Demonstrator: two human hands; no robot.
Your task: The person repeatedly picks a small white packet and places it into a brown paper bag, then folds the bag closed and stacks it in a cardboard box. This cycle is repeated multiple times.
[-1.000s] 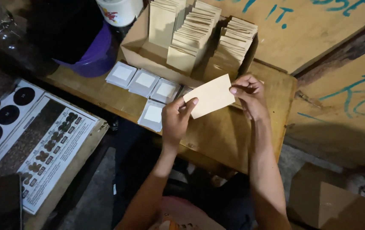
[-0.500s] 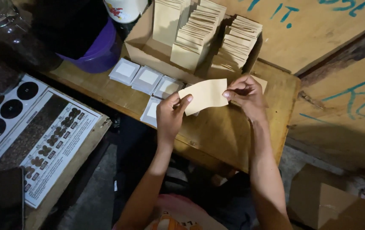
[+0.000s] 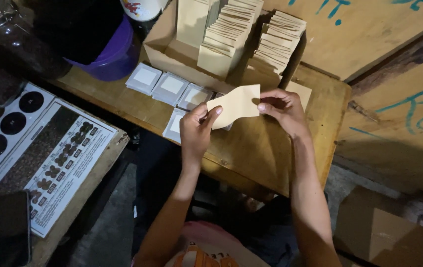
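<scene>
We see a wooden table (image 3: 275, 148) bearing a cardboard box (image 3: 172, 47) of stacked envelopes (image 3: 231, 34). Above the table, our left hand (image 3: 196, 131) and right hand (image 3: 280, 109) pinch one tan envelope (image 3: 235, 105) by opposite ends.

This looks like a small, simple packing workshop, maybe in a back room of a shop. A low wooden table (image 3: 270, 148) holds an open cardboard box (image 3: 172, 44) filled with rows of brown paper envelopes (image 3: 231, 29), and small white packets (image 3: 172, 85) lie beside it. Rough plywood boards (image 3: 369, 34) with blue paint marks stand behind, and the floor is bare concrete.
</scene>
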